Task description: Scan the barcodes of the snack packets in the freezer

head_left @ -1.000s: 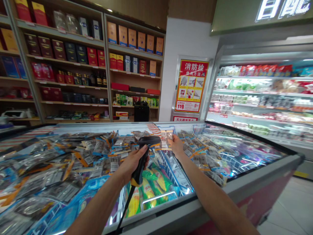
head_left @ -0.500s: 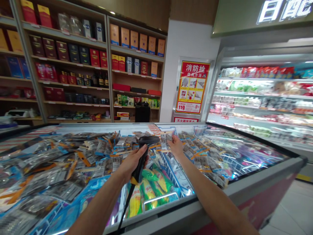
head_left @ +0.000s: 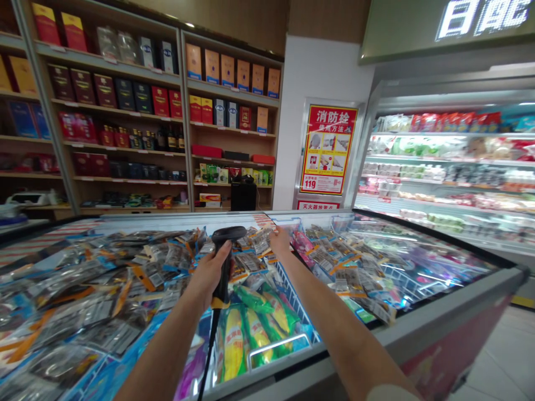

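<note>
My left hand [head_left: 214, 270] is wrapped around the handle of a black barcode scanner [head_left: 229, 234]. The scanner's head points right, and its cord [head_left: 210, 345] runs down past the freezer's front edge. Between the fingers of my right hand [head_left: 280, 241] is the edge of a clear plastic food packet [head_left: 261, 240] with a printed label, just to the right of the scanner's head. Below both hands, green and yellow bags of corn [head_left: 234, 341] lie in a white wire basket [head_left: 295, 295]. Many similar packets [head_left: 152, 275] are piled to the left.
The chest freezer's rim [head_left: 455, 289] runs along the front and right. More packets [head_left: 349, 275] and a pink package [head_left: 301, 245] lie right of my right arm. Shelves of boxes [head_left: 161, 114], a red poster [head_left: 330, 147] and a lit refrigerated display [head_left: 451, 172] stand behind.
Both hands have moved left, the scanner going with my left hand and the packet with my right. The pink package beside my right wrist has come into sight.
</note>
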`<state>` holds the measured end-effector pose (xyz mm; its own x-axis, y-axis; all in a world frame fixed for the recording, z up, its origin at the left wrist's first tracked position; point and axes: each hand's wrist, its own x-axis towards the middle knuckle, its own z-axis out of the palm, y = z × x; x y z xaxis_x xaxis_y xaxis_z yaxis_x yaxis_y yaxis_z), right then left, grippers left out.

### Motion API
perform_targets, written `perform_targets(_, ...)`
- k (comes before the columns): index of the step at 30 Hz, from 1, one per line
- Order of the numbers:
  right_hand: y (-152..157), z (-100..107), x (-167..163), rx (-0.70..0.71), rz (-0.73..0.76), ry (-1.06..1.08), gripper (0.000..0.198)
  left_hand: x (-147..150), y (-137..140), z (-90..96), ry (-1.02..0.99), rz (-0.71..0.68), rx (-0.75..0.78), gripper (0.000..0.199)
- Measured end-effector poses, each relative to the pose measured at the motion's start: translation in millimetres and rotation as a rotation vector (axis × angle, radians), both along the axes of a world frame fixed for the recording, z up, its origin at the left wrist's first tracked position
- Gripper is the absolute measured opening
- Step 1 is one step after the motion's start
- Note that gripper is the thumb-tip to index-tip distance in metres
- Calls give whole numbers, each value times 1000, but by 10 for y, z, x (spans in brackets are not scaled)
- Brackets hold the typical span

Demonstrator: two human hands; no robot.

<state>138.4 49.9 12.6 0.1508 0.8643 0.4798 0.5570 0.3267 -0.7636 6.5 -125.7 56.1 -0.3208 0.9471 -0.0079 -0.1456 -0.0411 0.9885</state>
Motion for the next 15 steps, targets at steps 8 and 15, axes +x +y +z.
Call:
perform_targets(8,-165,4,-25,-79,39,-175,38,26,0,2,22,-43,8,39)
perform_targets(15,-293,86,1095,-197,-226,-392,33,219,-62,-53,41,-180,-5,42)
